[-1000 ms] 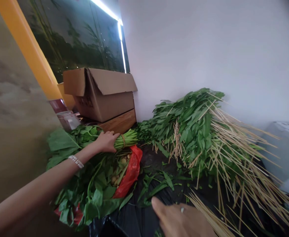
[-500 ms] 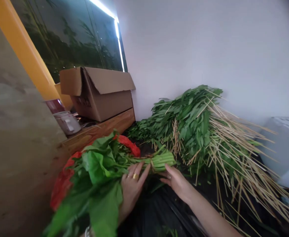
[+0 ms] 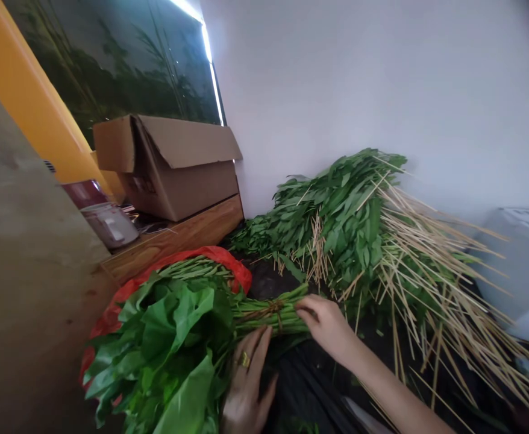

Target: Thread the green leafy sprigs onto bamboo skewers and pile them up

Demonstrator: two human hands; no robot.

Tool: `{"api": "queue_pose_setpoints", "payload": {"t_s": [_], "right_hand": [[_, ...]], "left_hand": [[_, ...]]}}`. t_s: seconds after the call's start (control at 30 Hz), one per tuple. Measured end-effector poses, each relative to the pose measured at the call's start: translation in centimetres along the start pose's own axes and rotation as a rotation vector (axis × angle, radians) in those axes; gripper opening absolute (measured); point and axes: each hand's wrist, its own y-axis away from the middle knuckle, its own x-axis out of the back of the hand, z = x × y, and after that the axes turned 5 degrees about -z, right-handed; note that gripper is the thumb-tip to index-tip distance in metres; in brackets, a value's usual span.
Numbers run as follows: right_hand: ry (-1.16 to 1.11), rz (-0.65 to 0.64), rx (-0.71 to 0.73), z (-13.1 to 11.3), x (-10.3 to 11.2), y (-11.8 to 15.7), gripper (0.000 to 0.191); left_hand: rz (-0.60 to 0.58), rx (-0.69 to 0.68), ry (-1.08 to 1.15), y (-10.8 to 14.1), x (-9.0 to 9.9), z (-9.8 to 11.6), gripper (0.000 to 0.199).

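Note:
A tied bunch of leafy greens (image 3: 181,328) lies across the red plastic bag (image 3: 235,265), leaves to the left and cut stems to the right. A thin brown tie (image 3: 276,308) circles the stems. My left hand (image 3: 249,377), with a gold ring, rests its extended fingers against the near side of the stems below the tie. At the stem ends, my right hand (image 3: 325,328) pinches with thumb and fingers; the exact contact is partly hidden. Slender green stems or pods (image 3: 196,268) show inside the red bag behind the leaves.
A large heap of leafy stalks (image 3: 341,205) leans against the wall, its pale stems (image 3: 445,283) fanning right. Black plastic sheeting (image 3: 309,374) covers the floor. An open cardboard box (image 3: 187,181) and a tub (image 3: 111,223) stand on a wooden ledge (image 3: 196,232). A white box (image 3: 517,259) is at right.
The bunch has turned and settled lower, showing the tie from another side and exposing more of the red bag. My left hand has slid lower, its fingers no longer over the stems.

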Motion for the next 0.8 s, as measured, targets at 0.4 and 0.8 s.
{"api": "queue_pose_setpoints", "payload": {"t_s": [0.4, 0.8], "right_hand": [[0.456, -0.107, 0.050, -3.3, -4.2, -3.3, 0.011], [0.203, -0.074, -0.047, -0.3, -4.6, -4.5, 0.018]], "left_hand": [[-0.064, -0.047, -0.032, 1.2, -1.6, -0.6, 0.066], [-0.038, 0.003, 0.007, 1.1, -2.0, 0.1, 0.060]]}}
